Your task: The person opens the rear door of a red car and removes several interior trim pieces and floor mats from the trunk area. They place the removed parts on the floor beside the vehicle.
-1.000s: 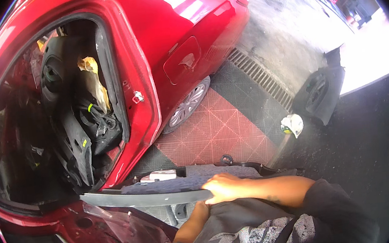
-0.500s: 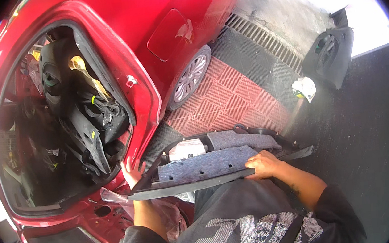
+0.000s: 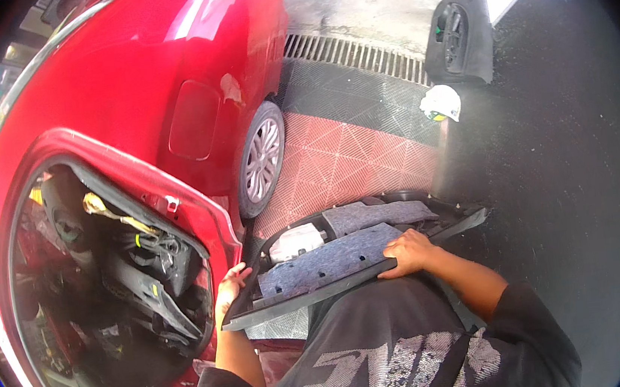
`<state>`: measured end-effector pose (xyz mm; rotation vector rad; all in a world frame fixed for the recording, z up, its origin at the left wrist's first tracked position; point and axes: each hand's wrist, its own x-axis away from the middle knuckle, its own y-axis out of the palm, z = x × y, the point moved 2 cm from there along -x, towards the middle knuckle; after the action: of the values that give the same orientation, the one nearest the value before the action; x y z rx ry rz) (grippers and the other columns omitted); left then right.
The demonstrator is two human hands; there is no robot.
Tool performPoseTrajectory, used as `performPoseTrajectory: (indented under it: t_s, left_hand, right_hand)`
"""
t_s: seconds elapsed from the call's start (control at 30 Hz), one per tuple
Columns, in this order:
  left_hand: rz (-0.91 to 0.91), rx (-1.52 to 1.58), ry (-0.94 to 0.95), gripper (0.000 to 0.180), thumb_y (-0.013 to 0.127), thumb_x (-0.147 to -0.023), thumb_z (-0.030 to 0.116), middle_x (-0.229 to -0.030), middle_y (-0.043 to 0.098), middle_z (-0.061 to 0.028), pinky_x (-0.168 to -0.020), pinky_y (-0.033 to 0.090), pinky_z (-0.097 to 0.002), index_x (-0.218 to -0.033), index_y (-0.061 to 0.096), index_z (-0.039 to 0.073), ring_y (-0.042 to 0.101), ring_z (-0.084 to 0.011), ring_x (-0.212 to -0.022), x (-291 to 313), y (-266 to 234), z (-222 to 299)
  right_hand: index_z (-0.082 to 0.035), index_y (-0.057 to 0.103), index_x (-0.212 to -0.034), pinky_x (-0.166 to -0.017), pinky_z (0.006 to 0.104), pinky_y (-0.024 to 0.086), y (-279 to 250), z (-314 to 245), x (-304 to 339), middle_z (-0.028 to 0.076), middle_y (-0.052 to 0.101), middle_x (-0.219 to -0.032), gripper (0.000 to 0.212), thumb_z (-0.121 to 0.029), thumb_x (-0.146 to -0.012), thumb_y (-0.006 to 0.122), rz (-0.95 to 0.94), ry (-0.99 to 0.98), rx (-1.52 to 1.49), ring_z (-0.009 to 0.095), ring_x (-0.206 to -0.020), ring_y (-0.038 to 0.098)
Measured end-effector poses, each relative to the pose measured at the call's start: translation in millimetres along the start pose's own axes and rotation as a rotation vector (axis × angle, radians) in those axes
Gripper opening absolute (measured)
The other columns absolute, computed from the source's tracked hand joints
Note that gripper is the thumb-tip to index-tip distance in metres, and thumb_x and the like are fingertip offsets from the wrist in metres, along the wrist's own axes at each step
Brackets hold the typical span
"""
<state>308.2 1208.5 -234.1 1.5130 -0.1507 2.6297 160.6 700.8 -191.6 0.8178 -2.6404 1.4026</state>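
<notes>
Dark grey T-shirt [image 3: 368, 316], loose short sleeves [image 3: 538, 332], pale speckled block print [image 3: 400, 371]

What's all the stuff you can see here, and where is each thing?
Car: one, red, left side
Wheel: one in clear view, silver and black, under the car
Loose parts: several, black, inside the car
Drain grate: one, greyish, top middle
Floor tiles: many, red and dark grey, middle
Far panel: one, black, upper right
Small bundle: one, mostly white, below the far panel
Held panel: one, black, lower middle
Felt pads: two, grey-blue, on the held panel
Block: one, white, beside the pads
Shirt: one, dark with pale print, bottom
Hands: two, bare, left and right at the held panel
</notes>
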Motion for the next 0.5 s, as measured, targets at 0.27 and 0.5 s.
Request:
performPoseTrajectory:
  t_s: [0.27, 0.5]
  left_hand:
    - [-0.097, -0.084, 0.09, 0.07, 0.036, -0.073, -0.011, -0.145, 0.054, -0.0285, -0.089, 0.06, -0.0403, -0.141, 0.048, 0.0, 0.067, -0.0392, -0.112, -23, 1, 63]
    - [-0.044, -0.074, -0.002, 0.056, 0.045, -0.085, -0.011, -0.134, 0.064, -0.0181, -0.081, 0.056, -0.0332, -0.137, 0.055, 0.007, 0.068, -0.0252, -0.096, -30, 28, 112]
  right_hand:
    - [-0.007, 0.073, -0.083, -0.077, 0.0464, 0.055, -6, -1, -13, 0.01, 0.074, -0.091, 0.071, -0.077, -0.078, 0.063, -0.114, 0.156, -0.014, 0.035, -0.085, 0.071]
    - [-0.007, 0.073, -0.082, -0.078, 0.0471, 0.055, -9, -6, -18, 0.01, 0.074, -0.091, 0.069, -0.076, -0.078, 0.064, -0.031, 0.224, -0.053, 0.034, -0.086, 0.072]
